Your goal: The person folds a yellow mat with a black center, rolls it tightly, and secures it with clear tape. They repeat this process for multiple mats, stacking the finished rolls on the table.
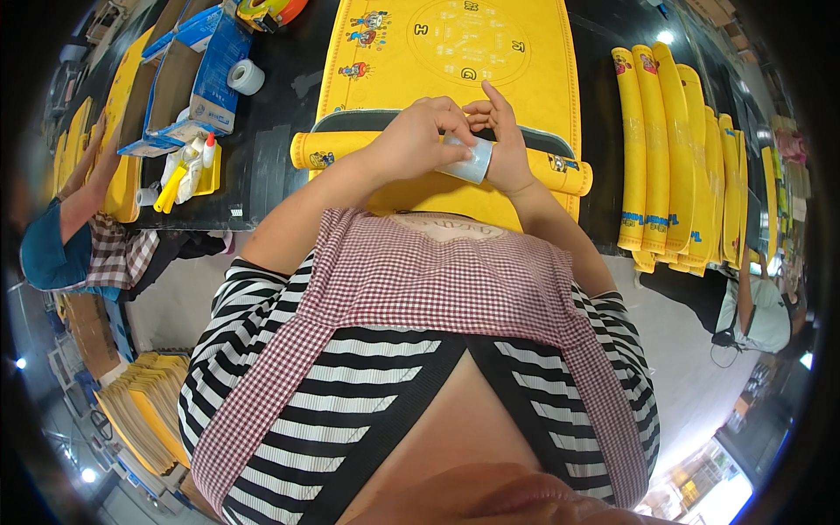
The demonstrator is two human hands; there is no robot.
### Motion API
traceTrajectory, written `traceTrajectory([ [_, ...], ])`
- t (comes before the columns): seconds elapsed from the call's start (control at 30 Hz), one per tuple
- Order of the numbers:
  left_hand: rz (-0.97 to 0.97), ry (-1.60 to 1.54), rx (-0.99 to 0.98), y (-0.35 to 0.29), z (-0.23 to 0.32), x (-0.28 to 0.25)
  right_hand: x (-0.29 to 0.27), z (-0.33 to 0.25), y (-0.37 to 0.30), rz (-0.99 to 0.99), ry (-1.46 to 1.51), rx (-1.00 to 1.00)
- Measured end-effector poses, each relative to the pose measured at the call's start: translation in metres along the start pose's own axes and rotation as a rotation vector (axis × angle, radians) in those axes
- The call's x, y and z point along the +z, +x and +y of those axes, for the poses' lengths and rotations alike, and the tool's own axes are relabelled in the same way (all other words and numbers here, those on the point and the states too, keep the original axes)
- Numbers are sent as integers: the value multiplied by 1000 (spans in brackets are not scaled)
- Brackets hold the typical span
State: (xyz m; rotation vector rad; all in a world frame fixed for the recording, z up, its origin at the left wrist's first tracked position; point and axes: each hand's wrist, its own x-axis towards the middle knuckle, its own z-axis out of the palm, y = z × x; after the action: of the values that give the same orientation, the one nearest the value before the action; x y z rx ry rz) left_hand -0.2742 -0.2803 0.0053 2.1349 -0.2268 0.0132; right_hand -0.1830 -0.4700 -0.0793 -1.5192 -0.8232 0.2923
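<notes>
Picking at a clear tape roll (pixel 470 161) held between both hands above the rolled yellow mat (pixel 350 147); left hand (pixel 418 140) is gripping the roll, right hand (pixel 495 140) is pinching for its edge; next likely needing a freed tape end

A white tape roll (pixel 246 76) sits at eleven o'clock beside a blue carton (pixel 213 61). Small bottles (pixel 185 171) lie at nine. Rolled yellow mats (pixel 678 153) are stacked at two. Yellow sheets (pixel 149 407) are piled at eight.
</notes>
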Motion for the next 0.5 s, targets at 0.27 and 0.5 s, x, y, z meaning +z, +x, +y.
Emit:
traceTrajectory([
  [0.27,-65,-226,-397,38,-35,-6,3,-28,-13,-32,-382,-155],
  [0.5,-69,361,-343,42,-72,12,5,-39,-49,-324,-591,54],
])
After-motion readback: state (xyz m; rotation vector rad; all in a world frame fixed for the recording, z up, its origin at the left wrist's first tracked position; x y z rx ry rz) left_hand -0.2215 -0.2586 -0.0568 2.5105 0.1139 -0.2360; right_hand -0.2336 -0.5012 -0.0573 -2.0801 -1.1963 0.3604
